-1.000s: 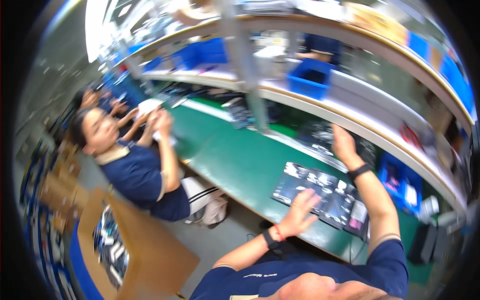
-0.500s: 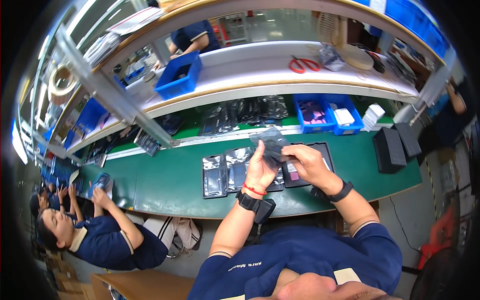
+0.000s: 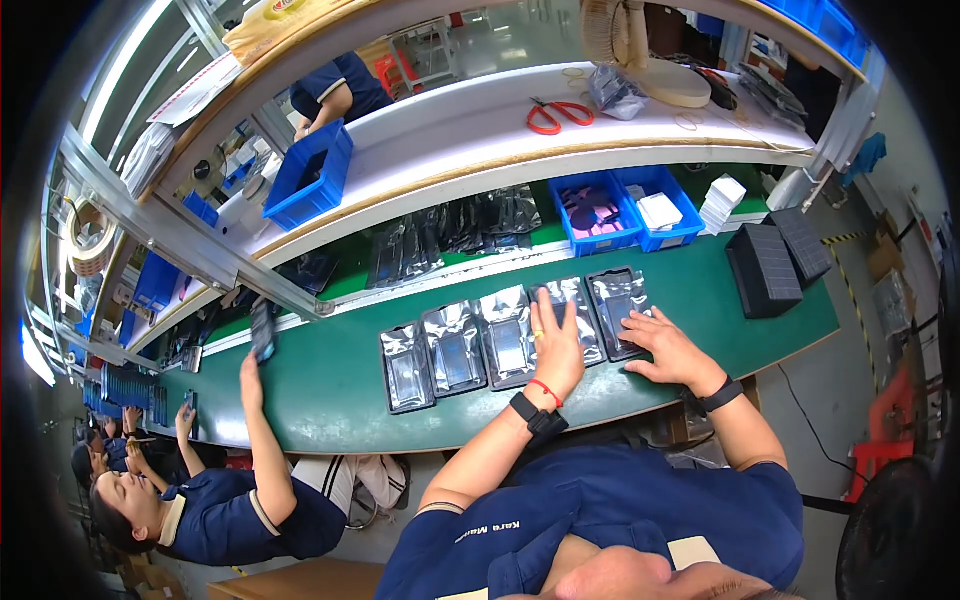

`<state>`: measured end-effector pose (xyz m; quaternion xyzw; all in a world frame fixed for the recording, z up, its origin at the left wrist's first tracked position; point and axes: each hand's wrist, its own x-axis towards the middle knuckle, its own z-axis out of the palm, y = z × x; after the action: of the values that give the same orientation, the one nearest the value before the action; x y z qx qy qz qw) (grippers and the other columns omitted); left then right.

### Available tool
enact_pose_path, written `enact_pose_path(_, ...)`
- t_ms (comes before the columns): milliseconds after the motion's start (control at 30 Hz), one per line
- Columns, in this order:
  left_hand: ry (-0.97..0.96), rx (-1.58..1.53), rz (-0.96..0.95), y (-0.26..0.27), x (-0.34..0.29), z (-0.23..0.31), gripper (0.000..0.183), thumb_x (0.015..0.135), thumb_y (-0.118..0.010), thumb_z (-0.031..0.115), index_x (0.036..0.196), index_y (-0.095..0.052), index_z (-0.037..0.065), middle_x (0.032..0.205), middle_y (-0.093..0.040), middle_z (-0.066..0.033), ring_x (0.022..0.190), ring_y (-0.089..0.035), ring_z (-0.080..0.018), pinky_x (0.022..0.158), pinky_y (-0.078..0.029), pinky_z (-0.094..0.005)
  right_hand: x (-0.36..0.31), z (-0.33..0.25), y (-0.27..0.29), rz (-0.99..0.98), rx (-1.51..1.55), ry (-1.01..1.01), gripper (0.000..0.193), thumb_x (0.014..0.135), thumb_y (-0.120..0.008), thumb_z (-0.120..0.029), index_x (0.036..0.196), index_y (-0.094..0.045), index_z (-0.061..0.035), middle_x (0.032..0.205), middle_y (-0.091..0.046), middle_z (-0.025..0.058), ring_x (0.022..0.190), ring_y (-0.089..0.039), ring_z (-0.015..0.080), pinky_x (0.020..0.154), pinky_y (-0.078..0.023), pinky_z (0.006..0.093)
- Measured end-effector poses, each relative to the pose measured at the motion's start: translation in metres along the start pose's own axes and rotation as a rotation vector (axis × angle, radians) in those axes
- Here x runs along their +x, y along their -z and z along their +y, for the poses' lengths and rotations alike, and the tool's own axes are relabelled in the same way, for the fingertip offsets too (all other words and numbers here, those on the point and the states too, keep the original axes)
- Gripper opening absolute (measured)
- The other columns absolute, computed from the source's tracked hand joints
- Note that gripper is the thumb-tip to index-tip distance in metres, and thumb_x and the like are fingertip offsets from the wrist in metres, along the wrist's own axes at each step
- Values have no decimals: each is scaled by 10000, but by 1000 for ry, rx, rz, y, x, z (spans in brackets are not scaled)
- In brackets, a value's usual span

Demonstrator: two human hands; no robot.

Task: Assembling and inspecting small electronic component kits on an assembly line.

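Observation:
Several black trays stand side by side on the green workbench, each with a shiny silver-and-dark bag in it. The leftmost bag (image 3: 405,368) lies in the leftmost tray, and the rightmost bag (image 3: 618,300) in the rightmost one. My left hand (image 3: 557,350), palm down with fingers spread, lies over the second bag from the right (image 3: 583,315) and hides part of it. Fingers apart, my right hand (image 3: 670,350) is at the lower right edge of the rightmost tray (image 3: 630,350). Neither hand grips anything.
Behind the trays, blue bins (image 3: 600,237) hold pink and white pieces, beside a white stack (image 3: 722,203). Black stacked blocks (image 3: 765,270) stand at right. Red-handled scissors (image 3: 560,117) lie on the shelf. At left, a co-worker's hand (image 3: 250,372) holds a dark packet (image 3: 263,332).
The dark bag both hands held up is out of them; a silver bag now lies in the rightmost tray. My hands have lowered and spread apart. The co-worker's arm has reached toward the shelf.

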<state>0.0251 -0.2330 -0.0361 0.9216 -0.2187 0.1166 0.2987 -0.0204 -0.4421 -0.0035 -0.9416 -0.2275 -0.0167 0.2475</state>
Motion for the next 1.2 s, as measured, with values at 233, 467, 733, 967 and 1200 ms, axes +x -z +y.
enact_pose_path(233, -77, 122, -362, 7, -8, -17, 544, 874, -503, 424, 1317, -448, 112, 1418, -261, -271, 1347, -205, -394, 1068, -124, -567, 16, 2, 8, -218, 24, 49, 551, 674, -728, -189, 1182, -569, -47, 1327, -450, 199, 1289, -348, 357, 1061, -283, 459)
enact_pose_path(467, 125, 42, -438, 60, -32, -63, 546, 884, -474, 454, 1319, -452, 124, 1462, -250, -169, 1378, -173, -303, 994, 1, -700, 56, -54, -12, -366, -52, 200, 608, 657, -735, -204, 1196, -535, -6, 1303, -442, 253, 1241, -384, 422, 1003, -378, 432)
enact_pose_path(733, 285, -67, -276, 157, -65, -178, 383, 845, -583, 386, 1101, -623, 103, 1355, -444, -115, 1314, -324, -281, 984, -103, -695, 140, -155, -79, -509, -122, 415, 584, 704, -705, -238, 1195, -509, 11, 1315, -400, 295, 1253, -345, 462, 1004, -370, 447)
enact_pose_path(967, 453, -136, -67, 236, -107, -289, 320, 817, -630, 378, 1037, -660, 148, 1264, -551, -70, 1332, -316, -266, 1002, -27, -680, 218, -259, -160, -544, -138, 468, 541, 725, -695, -254, 1153, -527, 32, 1290, -411, 299, 1232, -359, 475, 994, -383, 449)
enact_pose_path(1200, 418, 59, 362, 258, -102, -270, 228, 807, -642, 266, 947, -673, 88, 1112, -631, -87, 1189, -488, -270, 1021, -254, -552, 245, -294, -206, -221, 97, 526, 636, 718, -703, -230, 1255, -437, -20, 1358, -324, 288, 1274, -321, 428, 1019, -336, 480)
